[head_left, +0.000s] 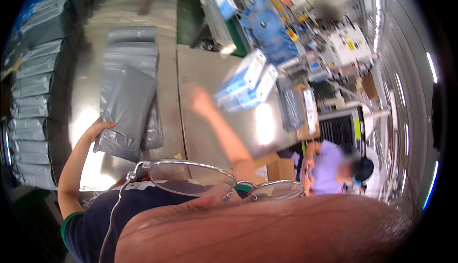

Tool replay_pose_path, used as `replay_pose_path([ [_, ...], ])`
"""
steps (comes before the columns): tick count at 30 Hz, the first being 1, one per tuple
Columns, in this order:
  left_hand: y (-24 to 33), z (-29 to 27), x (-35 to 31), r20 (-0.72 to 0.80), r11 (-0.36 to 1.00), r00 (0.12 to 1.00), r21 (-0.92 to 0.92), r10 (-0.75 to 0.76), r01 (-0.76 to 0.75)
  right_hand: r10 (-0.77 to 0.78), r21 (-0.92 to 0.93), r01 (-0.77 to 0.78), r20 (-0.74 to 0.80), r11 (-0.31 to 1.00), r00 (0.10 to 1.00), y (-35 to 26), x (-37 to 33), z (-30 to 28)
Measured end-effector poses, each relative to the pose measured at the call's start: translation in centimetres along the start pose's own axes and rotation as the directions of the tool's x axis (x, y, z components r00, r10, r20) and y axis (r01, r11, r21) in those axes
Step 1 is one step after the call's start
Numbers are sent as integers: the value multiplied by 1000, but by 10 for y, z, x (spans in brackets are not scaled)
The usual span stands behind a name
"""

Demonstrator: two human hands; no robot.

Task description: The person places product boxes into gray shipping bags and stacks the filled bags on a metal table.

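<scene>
My left hand [101, 127] grips the near left edge of a grey plastic-wrapped package [128, 105]. That package lies tilted across other grey packages [131, 50] on the metal table. My right hand [200, 101] is smeared by motion over the table, to the right of the grey packages. It is nearest to two white and blue boxes [248, 84], with a gap between hand and boxes. Nothing can be made out in its blurred fingers.
A long row of grey packages [31, 129] lines the left side. Beyond the white and blue boxes lie another dark grey package [289, 103] and cardboard. An open carton [279, 167] stands near right. A person in a lilac top [327, 167] is at right, machinery [343, 48] behind.
</scene>
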State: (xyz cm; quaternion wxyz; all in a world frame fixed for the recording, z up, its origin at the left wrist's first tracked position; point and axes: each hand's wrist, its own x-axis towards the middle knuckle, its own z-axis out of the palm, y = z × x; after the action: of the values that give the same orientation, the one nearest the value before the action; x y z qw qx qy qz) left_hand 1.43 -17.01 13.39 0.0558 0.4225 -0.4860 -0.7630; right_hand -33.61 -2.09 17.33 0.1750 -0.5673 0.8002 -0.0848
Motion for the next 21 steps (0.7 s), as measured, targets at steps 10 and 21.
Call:
replay_pose_path([
  [10, 49, 50, 64, -261, 524, 929, 847, 262, 90, 770, -2, -802, -279, 598, 574, 312, 67, -37],
  [21, 256, -67, -24, 33, 82, 898, 994, 439, -76, 481, -272, -474, -44, 837, 875, 108, -83, -26],
])
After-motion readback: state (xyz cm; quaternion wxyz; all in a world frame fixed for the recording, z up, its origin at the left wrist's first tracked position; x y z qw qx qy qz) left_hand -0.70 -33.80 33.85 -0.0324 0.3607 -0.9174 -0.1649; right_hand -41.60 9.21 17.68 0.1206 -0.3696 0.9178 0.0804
